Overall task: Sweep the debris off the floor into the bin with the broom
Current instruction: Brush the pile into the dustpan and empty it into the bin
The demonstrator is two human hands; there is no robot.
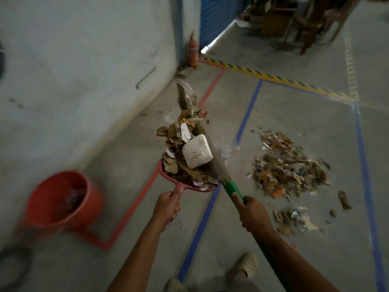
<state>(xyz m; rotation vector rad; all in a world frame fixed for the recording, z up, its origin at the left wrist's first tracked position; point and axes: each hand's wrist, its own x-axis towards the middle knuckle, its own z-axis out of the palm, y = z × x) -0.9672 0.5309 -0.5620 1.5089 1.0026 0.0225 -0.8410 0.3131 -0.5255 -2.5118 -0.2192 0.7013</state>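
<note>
Head view, looking down at the floor:

- The left hand (167, 207) grips the handle of a red dustpan (178, 189), fingers curled round it.
- The dustpan is held up in the middle of the scene, heaped with debris (179, 144): brown scraps, torn paper and a pale square block (196, 153) on top.
- The right hand (252, 216) grips the green handle of the broom (231, 187), thumb lying along the shaft.
- The broom's bristles reach far and left, pressed against the right side of the heap on the dustpan.
- The red bin (61, 199) stands on the floor at near left, close to the wall (84, 60) and well apart from the dustpan; its contents are blurred.
- A large pile of scraps (288, 167) lies on the floor to the right, with a smaller pile (294, 220) nearer and a few loose bits beside them.
- Red tape (136, 203) and blue tape (202, 224) mark lines on the floor; a yellow-and-black stripe (273, 77) crosses farther off.
- A fire extinguisher (193, 51) stands at the far wall corner.
- Two feet in pale clogs (246, 265) show at the near edge.
</note>
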